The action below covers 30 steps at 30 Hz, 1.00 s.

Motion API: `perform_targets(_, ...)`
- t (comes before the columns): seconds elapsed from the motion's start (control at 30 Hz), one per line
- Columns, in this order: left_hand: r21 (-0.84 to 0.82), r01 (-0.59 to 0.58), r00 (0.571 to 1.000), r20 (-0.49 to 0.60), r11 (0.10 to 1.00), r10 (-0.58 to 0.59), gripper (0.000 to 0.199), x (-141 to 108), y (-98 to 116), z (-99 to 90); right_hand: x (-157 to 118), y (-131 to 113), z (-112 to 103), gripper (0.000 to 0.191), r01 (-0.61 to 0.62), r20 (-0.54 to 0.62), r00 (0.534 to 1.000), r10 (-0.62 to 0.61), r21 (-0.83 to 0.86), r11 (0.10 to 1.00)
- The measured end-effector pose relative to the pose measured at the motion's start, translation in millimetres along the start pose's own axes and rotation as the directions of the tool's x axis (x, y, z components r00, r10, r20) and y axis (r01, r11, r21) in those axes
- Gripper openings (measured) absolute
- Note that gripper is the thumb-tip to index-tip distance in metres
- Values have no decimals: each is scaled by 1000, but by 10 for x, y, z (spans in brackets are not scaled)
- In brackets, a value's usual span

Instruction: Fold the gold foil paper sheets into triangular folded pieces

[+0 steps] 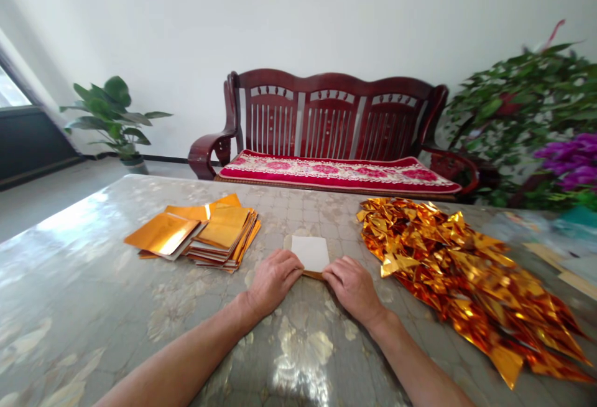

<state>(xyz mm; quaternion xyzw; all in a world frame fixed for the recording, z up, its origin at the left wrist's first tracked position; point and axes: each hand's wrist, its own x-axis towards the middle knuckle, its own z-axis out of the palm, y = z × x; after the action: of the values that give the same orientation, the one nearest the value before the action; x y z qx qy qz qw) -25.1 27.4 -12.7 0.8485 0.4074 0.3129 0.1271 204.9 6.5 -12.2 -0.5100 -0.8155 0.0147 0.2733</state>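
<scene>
A sheet of paper (310,252) lies white side up on the patterned table, its near edge folded over into a narrow gold strip. My left hand (277,275) pinches the left end of that strip, fingers closed. At the right end, my right hand (353,287) grips the same fold between thumb and fingers. Left of my hands is a stack of gold foil sheets (224,229), with looser sheets (163,233) spread beside it. A large heap of folded gold foil pieces (448,264) lies to the right.
The table (186,345) has a glossy floral cover. Clear plastic and tan strips (559,264) lie at its right edge. Beyond stands a dark red wooden bench (326,114) with a red and white cushion, between a potted plant (116,114) and leafy plants with purple flowers (571,161).
</scene>
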Motion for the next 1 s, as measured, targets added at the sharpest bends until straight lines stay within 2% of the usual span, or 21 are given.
perform_targets(0.2, -48, 41, 997, 69, 998, -38, 22, 0, -8, 25, -7, 8, -32, 22, 21, 20, 1000, -20, -30, 999)
perform_targets(0.47, 119, 97, 981, 154, 988, -115, 27, 46, -18, 21, -13, 23, -36, 25, -74, 94, 993, 78, -48, 996)
perform_targets(0.77, 221, 180, 956, 190, 959, -223, 30, 105, 6, 4, 7, 24, -12, 26, -126, 95, 985, 140, -141, 982)
perform_targets(1.0, 258, 200, 951, 182, 945, -250, 29, 108, 39, -19, 14, 44, -14, 27, -175, 70, 980, 189, -170, 970)
